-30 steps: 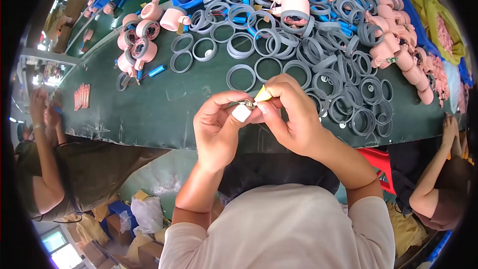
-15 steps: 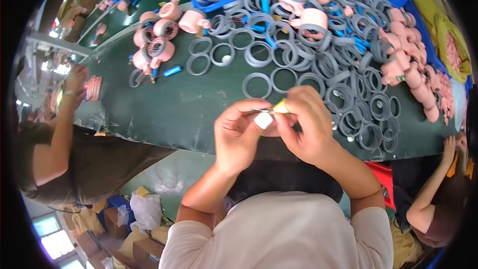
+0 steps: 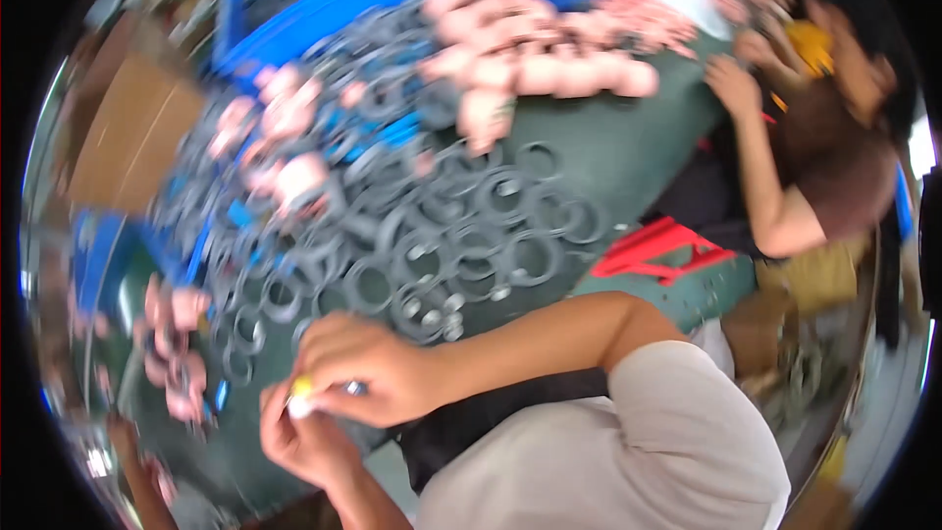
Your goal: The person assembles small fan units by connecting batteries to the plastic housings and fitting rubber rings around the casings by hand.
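Both hands are together above the near edge of the green table, fingertips almost touching. My right hand (image 3: 373, 368) is closed in a pinch on a small yellow piece (image 3: 303, 384). Directly below it, my left hand (image 3: 316, 447) is closed with its fingertips on a small white piece (image 3: 299, 406). Blur hides whether the two pieces are joined. Just beyond the hands lie many loose grey rings (image 3: 371, 285), some overlapping, with small shiny discs (image 3: 432, 316) among them.
Pink round housings (image 3: 564, 76) form a row at the far side. More pink housings (image 3: 177, 373) stand at left. Behind the rings is a blue bin (image 3: 343, 0). Another person's arm (image 3: 760, 152) rests at the right table edge, near a red stool (image 3: 667, 250).
The view has swung to the right, so the table contents appear turned and the person at right shows more fully. My hands still hold the yellow and white pieces close together.
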Tool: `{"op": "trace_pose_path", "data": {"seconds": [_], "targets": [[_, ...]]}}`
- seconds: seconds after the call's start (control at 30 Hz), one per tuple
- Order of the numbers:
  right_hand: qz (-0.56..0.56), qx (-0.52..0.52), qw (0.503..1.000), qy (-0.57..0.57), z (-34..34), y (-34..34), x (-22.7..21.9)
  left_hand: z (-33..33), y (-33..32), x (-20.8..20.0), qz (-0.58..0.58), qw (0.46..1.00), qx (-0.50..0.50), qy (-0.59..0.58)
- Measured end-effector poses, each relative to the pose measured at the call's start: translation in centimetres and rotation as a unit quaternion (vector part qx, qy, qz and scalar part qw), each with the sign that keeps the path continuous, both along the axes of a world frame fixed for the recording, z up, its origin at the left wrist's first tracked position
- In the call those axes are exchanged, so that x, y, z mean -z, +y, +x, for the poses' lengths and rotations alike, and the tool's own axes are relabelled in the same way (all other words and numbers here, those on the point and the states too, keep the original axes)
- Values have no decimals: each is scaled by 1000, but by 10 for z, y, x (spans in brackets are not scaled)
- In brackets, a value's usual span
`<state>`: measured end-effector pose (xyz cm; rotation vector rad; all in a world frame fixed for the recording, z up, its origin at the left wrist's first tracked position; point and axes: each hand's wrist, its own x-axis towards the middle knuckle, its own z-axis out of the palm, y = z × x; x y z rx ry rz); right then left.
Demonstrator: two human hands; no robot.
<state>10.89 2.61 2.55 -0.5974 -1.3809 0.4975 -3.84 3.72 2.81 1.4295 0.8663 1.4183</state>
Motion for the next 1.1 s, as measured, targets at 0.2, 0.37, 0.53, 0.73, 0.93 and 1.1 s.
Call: {"op": "trace_pose_path", "data": {"seconds": [0.2, 0.37, 0.53, 0.73, 0.93, 1.1], "targets": [[-153, -101, 983, -24, 101, -3, -37, 4, 68, -25, 108, 983, 52, 136], [106, -79, 882, 453, 422, -30, -45, -48, 183, -67, -48, 998, -30, 28], [200, 300, 634, 684, 561, -132, 17, -167, 374, -27, -51, 997, -3, 58], [281, 184, 448, 828, 566, -85, 44, -336, 468, -72, 95, 766, -346, 534], [378, 152, 381, 830, 581, -110, 48, -1, 325, -50, 265, 811, -146, 501], [397, 78, 343, 848, 597, -95, 57, 260, 64, -81, 123, 798, 384, 448]]}}
